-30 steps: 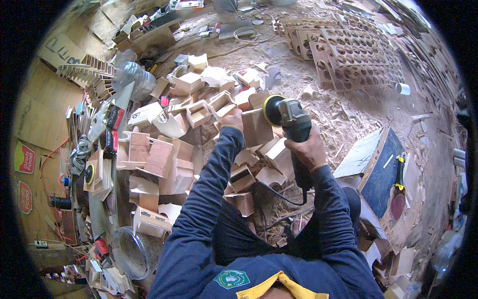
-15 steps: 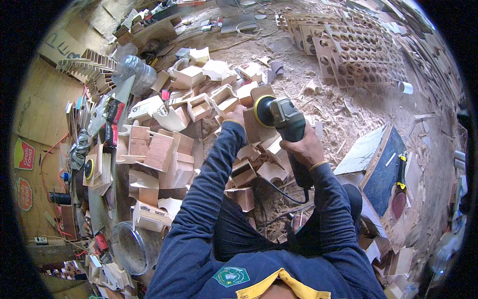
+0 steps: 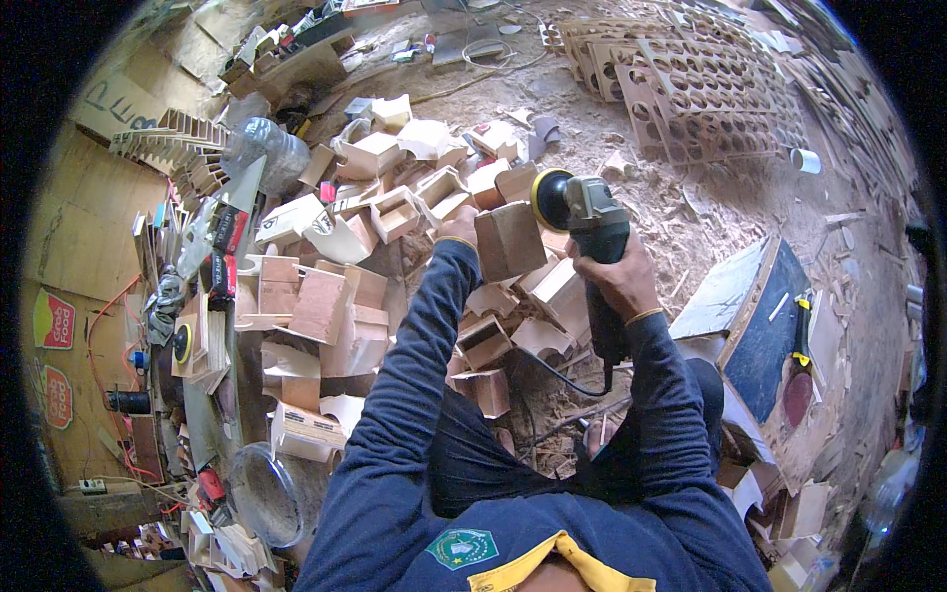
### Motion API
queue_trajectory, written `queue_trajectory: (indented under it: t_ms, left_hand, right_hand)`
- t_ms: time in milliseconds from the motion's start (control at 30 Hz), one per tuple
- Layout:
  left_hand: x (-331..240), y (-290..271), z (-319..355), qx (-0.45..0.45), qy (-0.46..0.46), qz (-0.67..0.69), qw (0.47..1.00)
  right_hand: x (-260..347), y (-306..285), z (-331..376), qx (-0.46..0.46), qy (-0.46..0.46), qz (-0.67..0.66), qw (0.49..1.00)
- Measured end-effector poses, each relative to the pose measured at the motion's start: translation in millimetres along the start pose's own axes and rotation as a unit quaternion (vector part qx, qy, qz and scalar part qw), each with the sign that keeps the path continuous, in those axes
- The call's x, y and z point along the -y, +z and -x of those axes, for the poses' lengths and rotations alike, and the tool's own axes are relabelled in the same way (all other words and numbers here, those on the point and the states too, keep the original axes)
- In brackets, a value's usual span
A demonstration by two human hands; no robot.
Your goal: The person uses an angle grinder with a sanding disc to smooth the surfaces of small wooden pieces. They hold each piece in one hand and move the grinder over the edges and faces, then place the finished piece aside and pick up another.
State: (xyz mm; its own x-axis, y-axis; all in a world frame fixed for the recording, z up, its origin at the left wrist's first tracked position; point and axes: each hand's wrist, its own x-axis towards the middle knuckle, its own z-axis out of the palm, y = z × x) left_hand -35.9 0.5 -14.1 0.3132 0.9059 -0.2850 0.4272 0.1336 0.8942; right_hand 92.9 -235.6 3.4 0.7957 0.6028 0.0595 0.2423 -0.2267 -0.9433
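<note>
My right hand (image 3: 623,280) grips the body of a corded angle sander (image 3: 598,225) with a grey head. Its round pad (image 3: 551,199), edged in yellow, stands just right of a brown wooden box piece (image 3: 509,242); whether pad and wood touch I cannot tell. My left hand (image 3: 460,225) is closed on the left side of that piece, its fingers partly hidden behind the wood. Below, a black cord (image 3: 557,380) curves away from the sander. Several unpainted wooden box pieces (image 3: 483,342) lie loosely under and around the held one.
A heap of wooden pieces (image 3: 326,306) spreads to the left. Boards with round holes (image 3: 681,94) lie at the far right on shavings-covered ground. A blue-topped wooden box (image 3: 764,335) carries a yellow-and-black cutter (image 3: 801,331). Near my left arm stands a clear round container (image 3: 266,493).
The sander has shifted right, off the face of the wooden piece, which now shows more fully and is turned somewhat. My left hand keeps its hold, slightly further left.
</note>
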Motion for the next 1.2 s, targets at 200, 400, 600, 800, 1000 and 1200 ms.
queue_trajectory:
  t_ms: [200,400,600,800,1000,1200]
  left_hand:
    - [4.4,8.8,-2.1,-0.01,-0.015,-0.052,0.998]
    - [23.3,9.8,-16.6,0.027,0.223,0.023,0.974]
    - [21.0,-10.9,-26.6,0.058,0.314,0.079,0.944]
    - [13.8,-6.0,-10.9,0.078,0.297,0.042,0.951]
    - [10.1,-8.5,-4.3,0.092,0.295,0.026,0.951]
    - [14.0,-7.7,-8.0,0.047,0.316,0.024,0.947]
  right_hand:
    - [1.6,8.2,9.5,0.043,0.006,0.059,0.997]
    - [-5.4,12.3,7.0,0.084,0.019,0.052,0.995]
    - [-10.7,-7.3,-2.3,0.032,0.054,0.028,0.998]
    - [7.9,-0.8,13.7,0.057,-0.021,-0.014,0.998]
    - [14.1,8.5,14.4,0.088,-0.002,0.06,0.994]
    - [6.3,-9.5,10.1,0.015,0.024,0.057,0.998]
